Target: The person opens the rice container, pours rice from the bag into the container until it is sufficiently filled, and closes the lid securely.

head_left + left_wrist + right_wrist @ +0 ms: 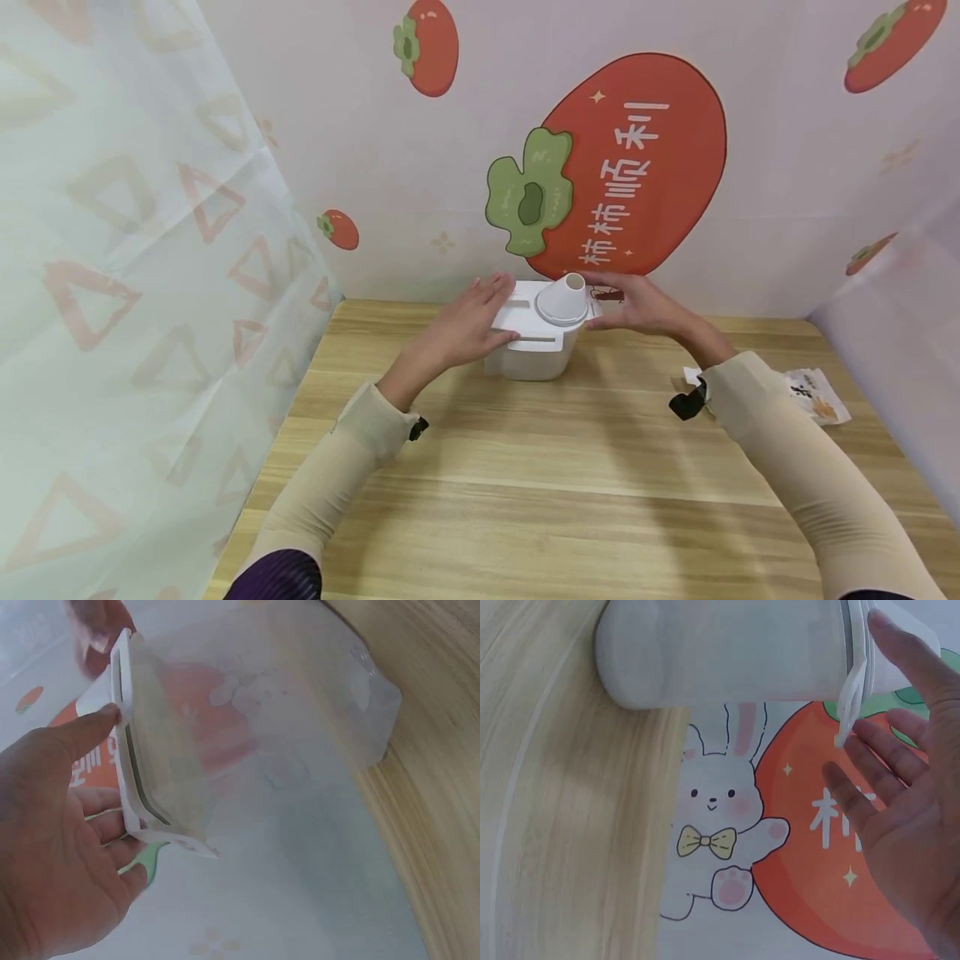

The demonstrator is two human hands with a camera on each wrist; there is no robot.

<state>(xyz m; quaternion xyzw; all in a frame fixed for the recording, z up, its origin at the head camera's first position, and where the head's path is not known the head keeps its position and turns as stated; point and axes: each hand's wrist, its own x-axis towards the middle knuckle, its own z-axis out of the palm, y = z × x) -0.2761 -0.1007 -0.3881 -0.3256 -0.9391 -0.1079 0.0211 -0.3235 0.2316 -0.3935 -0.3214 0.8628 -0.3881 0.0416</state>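
Left grip: the left hand lies on the left edge of the white lid, fingers straight and spread, thumb against the lid's rim; released, not clenched, in the left wrist view only the thumb tip touches the rim.
Right grip: the right hand rests at the lid's right edge, fingers straight and loose; the right wrist view shows the fingertips touching the rim, nothing clasped.
Container: a translucent white plastic container with rounded corners stands upright on the table, near its far edge, just before the back wall, between the two hands.
Lid: flat, white, seated on the container's top; a slot shows along its front edge.
Cup: a small white tapered plastic cup sits upside down on the lid's round right section.
Packet: a small white printed snack packet lies on the table at the right, well apart from the container, partly hidden by the right sleeve.
Backdrop: a pale wall cloth printed with a large red persimmon bearing white characters; a rabbit figure appears low on it in the right wrist view.
Sleeves: beige, both arms.
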